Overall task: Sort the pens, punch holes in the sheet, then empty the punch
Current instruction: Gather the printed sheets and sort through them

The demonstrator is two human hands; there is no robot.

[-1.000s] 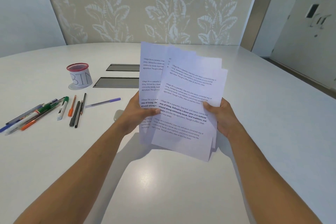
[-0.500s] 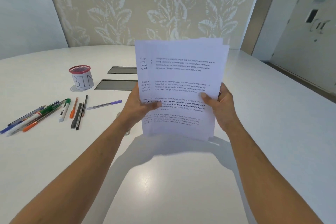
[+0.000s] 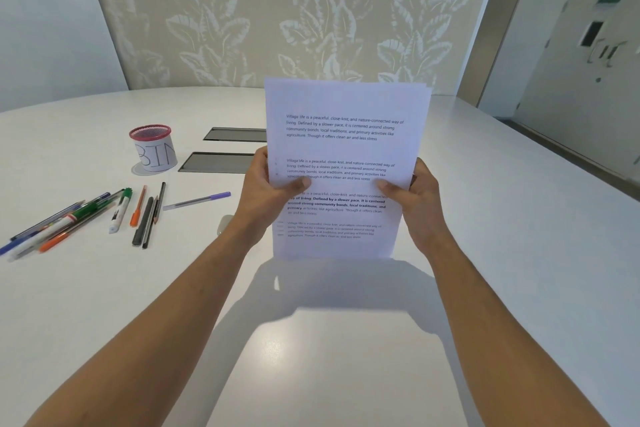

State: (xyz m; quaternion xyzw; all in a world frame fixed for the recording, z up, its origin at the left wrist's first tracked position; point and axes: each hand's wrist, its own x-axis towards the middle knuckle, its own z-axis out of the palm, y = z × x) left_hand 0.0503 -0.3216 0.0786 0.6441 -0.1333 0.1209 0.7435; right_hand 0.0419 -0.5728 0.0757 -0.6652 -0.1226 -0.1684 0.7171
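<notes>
Both hands grasp a stack of sheets (image 3: 346,149), held upright above the surface (image 3: 519,253). The left hand (image 3: 266,198) pinches the stack's left edge, thumb across the printed front and fingers behind; the right hand (image 3: 415,204) pinches the right edge in the same manner. The sheets carry four blocks of printed text (the third partly in bold), and their top edges are slightly offset at the right corner. The stack's lower edge hangs clear of the surface and casts a shadow on it.

Left of the stack lie the pens (image 3: 83,215), scattered in a loose fan: a purple pen (image 3: 197,200) nearest the left hand, then dark pens, an orange pen (image 3: 138,207), a green-capped marker (image 3: 119,210), and a bundle of blue, green and orange ones at the far left. A pale rounded object (image 3: 225,224), mostly hidden by the left forearm, lies just beside the wrist; what it is cannot be told. Beyond the pens stands a red-rimmed cup (image 3: 154,149) labelled "BIN". Two dark rectangular panels (image 3: 221,161) are set into the surface behind the left hand.
</notes>
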